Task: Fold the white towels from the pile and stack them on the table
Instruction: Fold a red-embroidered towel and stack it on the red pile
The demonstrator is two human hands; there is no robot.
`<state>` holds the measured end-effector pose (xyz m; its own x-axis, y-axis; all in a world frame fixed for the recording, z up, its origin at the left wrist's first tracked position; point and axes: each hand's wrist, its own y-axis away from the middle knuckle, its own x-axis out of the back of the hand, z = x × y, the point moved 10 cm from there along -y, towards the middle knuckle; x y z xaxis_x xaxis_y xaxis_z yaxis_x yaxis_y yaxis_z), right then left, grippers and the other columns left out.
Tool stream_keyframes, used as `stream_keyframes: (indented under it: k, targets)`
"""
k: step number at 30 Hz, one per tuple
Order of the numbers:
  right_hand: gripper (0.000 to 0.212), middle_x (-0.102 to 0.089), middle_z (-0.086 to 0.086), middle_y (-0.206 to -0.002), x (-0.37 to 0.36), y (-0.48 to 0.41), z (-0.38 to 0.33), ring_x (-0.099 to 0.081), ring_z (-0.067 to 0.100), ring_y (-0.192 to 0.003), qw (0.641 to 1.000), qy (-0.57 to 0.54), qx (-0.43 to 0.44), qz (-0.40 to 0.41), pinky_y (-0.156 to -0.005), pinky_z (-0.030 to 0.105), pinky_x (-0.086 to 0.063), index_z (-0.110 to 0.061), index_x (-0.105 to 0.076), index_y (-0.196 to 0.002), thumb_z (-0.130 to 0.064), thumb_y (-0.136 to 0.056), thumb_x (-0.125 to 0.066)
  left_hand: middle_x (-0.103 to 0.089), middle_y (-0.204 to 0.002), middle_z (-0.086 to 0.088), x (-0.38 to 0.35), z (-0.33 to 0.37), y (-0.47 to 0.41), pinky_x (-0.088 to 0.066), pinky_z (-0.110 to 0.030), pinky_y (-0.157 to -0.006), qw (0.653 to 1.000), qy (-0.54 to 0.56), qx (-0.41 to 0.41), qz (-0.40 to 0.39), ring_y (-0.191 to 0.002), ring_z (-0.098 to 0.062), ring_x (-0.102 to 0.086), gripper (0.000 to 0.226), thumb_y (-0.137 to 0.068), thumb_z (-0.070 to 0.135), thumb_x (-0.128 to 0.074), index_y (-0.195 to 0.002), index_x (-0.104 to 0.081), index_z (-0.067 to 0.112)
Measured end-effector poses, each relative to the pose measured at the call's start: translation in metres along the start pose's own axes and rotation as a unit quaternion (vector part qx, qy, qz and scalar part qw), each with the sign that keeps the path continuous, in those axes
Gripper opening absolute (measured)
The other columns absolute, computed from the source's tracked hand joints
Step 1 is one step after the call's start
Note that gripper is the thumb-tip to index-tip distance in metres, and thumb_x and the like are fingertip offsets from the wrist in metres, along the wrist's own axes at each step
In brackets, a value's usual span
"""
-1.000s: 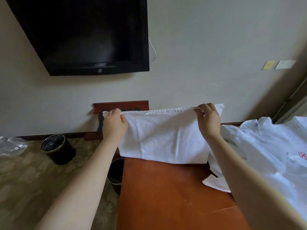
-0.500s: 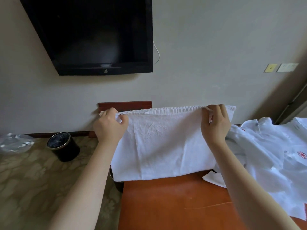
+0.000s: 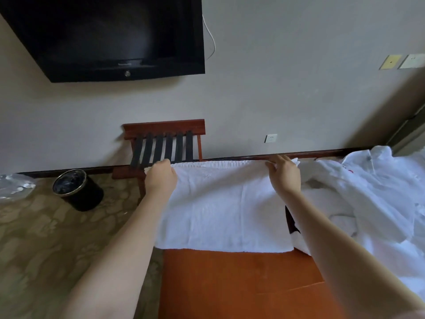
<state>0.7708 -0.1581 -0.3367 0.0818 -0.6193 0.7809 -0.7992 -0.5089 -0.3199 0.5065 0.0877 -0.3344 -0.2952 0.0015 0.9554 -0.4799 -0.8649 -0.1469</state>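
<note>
**White terry towel spread on desk, far edge in both hands**

White towel (image 3: 225, 208) lies across the far end of the desk (image 3: 241, 284). Its near hem sits flat on the orange-brown wood and its far hem is up by the wall side, where I hold it. My left hand (image 3: 161, 178) is closed over the far-left corner. The fingers are curled under and hidden by the back of the hand, so it reads as a grip on the cloth. My right hand (image 3: 284, 176) has its fingers bent over the far-right end of the same hem, prob. a pinch w/ the thumb underneath, though I can't see the thumb.

The pile (image 3: 368, 192) of unfolded white linen lies just to the right, touching or overlapping the towel's right side. A luggage rack (image 3: 164, 143) and a black bin (image 3: 77, 189) stand beyond and left of the desk, off the work area.

Handling, my guess:
- Soft, limp and light, w/ no stiffness, so it sags wherever it isn't held.
- Terry pile isn't slippery, so a light pinch should hold it.
- Best hold is the 2 corners of one hem, kept taut so the edge stays straight.
- For the next fold, bring the far hem toward the near hem, match corners, then smooth flat.
- Risk: the left side is at or just past the desk edge, so it could drag off. The right corner could snag the pile.
</note>
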Motion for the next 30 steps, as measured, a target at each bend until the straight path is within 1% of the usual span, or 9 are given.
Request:
stream_keyframes:
  k: [3,6,12,16,20,23,25,27,30]
  targets:
    - [0.016,-0.062,0.014,-0.096,-0.029,-0.014,0.016,-0.057,0.035,-0.085,0.998,-0.005,-0.019,-0.054,-0.061,0.031,-0.033,-0.001,-0.065,-0.087,-0.014,-0.091,-0.059,-0.062,-0.108,-0.016,-0.029,-0.002,-0.012,-0.053,-0.04,-0.077,0.998,-0.026,0.018,-0.054,-0.096,-0.032,-0.06,0.02,-0.097,0.013,-0.046,-0.111,-0.057,0.004]
    - [0.015,-0.061,0.014,-0.096,-0.053,-0.018,0.032,-0.057,0.034,-0.084,0.995,-0.009,-0.047,-0.093,-0.062,0.03,-0.031,-0.002,-0.067,-0.088,-0.015,-0.091,-0.059,-0.062,-0.109,-0.017,-0.053,-0.004,-0.019,-0.052,-0.039,-0.079,0.995,-0.049,0.015,-0.09,-0.098,-0.032,-0.06,0.018,-0.097,0.011,-0.049,-0.111,-0.057,0.004]
    - [0.012,-0.062,0.009,-0.091,-0.067,0.033,0.044,-0.06,0.028,-0.075,0.996,-0.026,-0.039,-0.075,-0.059,0.028,-0.035,-0.003,-0.068,-0.087,-0.014,-0.089,-0.064,-0.064,-0.101,-0.021,-0.088,-0.023,-0.006,-0.046,-0.038,-0.073,0.996,-0.001,-0.001,-0.088,-0.1,-0.038,-0.057,0.019,-0.096,0.006,-0.043,-0.104,-0.06,-0.001]
    - [0.011,-0.062,0.007,-0.092,-0.065,0.081,0.047,-0.061,0.026,-0.066,0.998,-0.03,-0.014,-0.056,-0.055,0.034,-0.05,-0.002,-0.066,-0.086,-0.013,-0.089,-0.066,-0.057,-0.083,-0.018,-0.101,-0.043,0.021,-0.038,-0.034,-0.054,0.997,0.036,0.009,-0.066,-0.077,-0.036,-0.058,0.015,-0.095,0.006,-0.043,-0.088,-0.054,-0.001]
    - [0.011,-0.062,0.007,-0.092,-0.071,0.125,0.053,-0.06,0.027,-0.057,0.998,-0.012,-0.001,-0.069,-0.049,0.034,-0.05,-0.001,-0.064,-0.084,-0.011,-0.088,-0.068,-0.056,-0.076,-0.017,-0.11,-0.058,0.055,-0.029,-0.03,-0.05,0.997,0.067,-0.004,-0.042,-0.062,-0.032,-0.052,0.014,-0.09,-0.001,-0.049,-0.077,-0.055,-0.003]
    - [0.011,-0.062,0.006,-0.091,-0.079,0.15,0.062,-0.06,0.028,-0.057,0.996,-0.007,-0.019,-0.087,-0.047,0.036,-0.05,-0.002,-0.064,-0.083,-0.012,-0.087,-0.069,-0.053,-0.068,-0.011,-0.127,-0.072,0.081,-0.029,-0.027,-0.045,0.997,0.044,-0.005,-0.068,-0.055,-0.025,-0.051,0.02,-0.091,0.0,-0.051,-0.071,-0.052,0.001]
    - [0.012,-0.061,0.005,-0.093,-0.085,0.161,0.068,-0.06,0.027,-0.059,0.994,0.002,-0.028,-0.106,-0.047,0.034,-0.049,-0.004,-0.063,-0.083,-0.013,-0.088,-0.068,-0.045,-0.063,-0.006,-0.139,-0.08,0.095,-0.026,-0.025,-0.043,0.995,0.046,-0.005,-0.088,-0.051,-0.018,-0.043,0.024,-0.09,0.001,-0.051,-0.067,-0.047,0.003]
    - [0.011,-0.06,0.003,-0.095,-0.096,0.17,0.077,-0.059,0.026,-0.061,0.989,0.021,-0.038,-0.142,-0.047,0.031,-0.046,-0.005,-0.063,-0.084,-0.014,-0.089,-0.065,-0.045,-0.065,-0.005,-0.153,-0.087,0.105,-0.026,-0.024,-0.044,0.992,0.032,0.008,-0.12,-0.052,-0.015,-0.042,0.025,-0.091,0.003,-0.05,-0.067,-0.043,0.005]
    - [0.004,-0.058,0.001,-0.096,-0.112,0.183,0.088,-0.057,0.025,-0.074,0.979,0.061,-0.042,-0.192,-0.047,0.026,-0.036,-0.007,-0.061,-0.086,-0.01,-0.088,-0.061,-0.056,-0.084,-0.007,-0.17,-0.091,0.115,-0.037,-0.026,-0.052,0.985,0.015,0.014,-0.173,-0.068,-0.021,-0.056,0.016,-0.093,0.006,-0.047,-0.078,-0.05,0.005]
